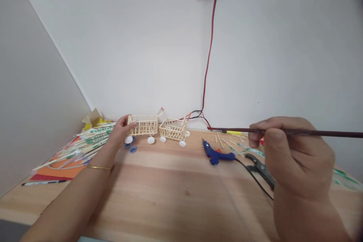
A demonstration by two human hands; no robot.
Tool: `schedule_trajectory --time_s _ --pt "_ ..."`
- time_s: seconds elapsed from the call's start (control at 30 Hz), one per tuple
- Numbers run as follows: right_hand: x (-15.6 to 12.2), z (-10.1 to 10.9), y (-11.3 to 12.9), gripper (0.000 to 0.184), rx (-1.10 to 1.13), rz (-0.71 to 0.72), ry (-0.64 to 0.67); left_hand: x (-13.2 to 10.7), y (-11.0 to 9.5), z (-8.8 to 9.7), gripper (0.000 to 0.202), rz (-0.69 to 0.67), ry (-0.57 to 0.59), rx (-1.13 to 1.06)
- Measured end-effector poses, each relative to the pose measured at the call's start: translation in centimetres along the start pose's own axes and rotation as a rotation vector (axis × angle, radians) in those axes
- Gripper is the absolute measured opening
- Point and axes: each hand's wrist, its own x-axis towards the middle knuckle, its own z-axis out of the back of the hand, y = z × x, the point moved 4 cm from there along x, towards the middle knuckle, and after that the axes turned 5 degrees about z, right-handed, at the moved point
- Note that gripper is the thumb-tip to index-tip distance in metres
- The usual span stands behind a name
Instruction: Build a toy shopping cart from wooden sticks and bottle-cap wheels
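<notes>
At the far left of the table, my left hand (124,124) grips the end of a small wooden-stick cart (143,125) with white disc wheels. Beside it stands a second stick cart (173,128), also on white wheels, with a red-tipped handle sticking up. Two or more blue discs (133,149) lie below the left cart. In the right foreground, my right hand (295,151) pinches a thin dark red stick (232,129) between thumb and fingers. That stick is held level, and its far end runs out of view to the right.
A blue glue gun (217,154) and dark-handled pliers (261,168) lie at centre right, near loose cut sticks (219,140). Packaged sticks (87,140) are heaped at left over orange paper (64,171), with a marker (44,183) in front. A red-black cable (211,41) hangs down the wall.
</notes>
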Motion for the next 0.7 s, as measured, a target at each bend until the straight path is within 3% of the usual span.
schedule_trajectory --time_s 0.13,0.33,0.53,0.7 --pt "-0.2 0.1 0.0 0.005 -0.001 0.014 -0.033 0.6 0.8 -0.5 0.069 0.032 0.119 -0.113" --pt "-0.4 -0.1 -0.1 0.008 -0.069 0.074 -0.006 1.4 0.9 -0.4 0.072 0.03 0.155 -0.032" --pt "0.1 -0.5 0.3 0.01 -0.092 0.112 0.04 2.9 1.3 0.6 0.076 0.106 0.387 0.104" --pt "0.3 -0.7 0.3 0.009 -0.103 0.091 0.098 4.8 2.2 1.3 0.081 0.126 0.296 0.072"
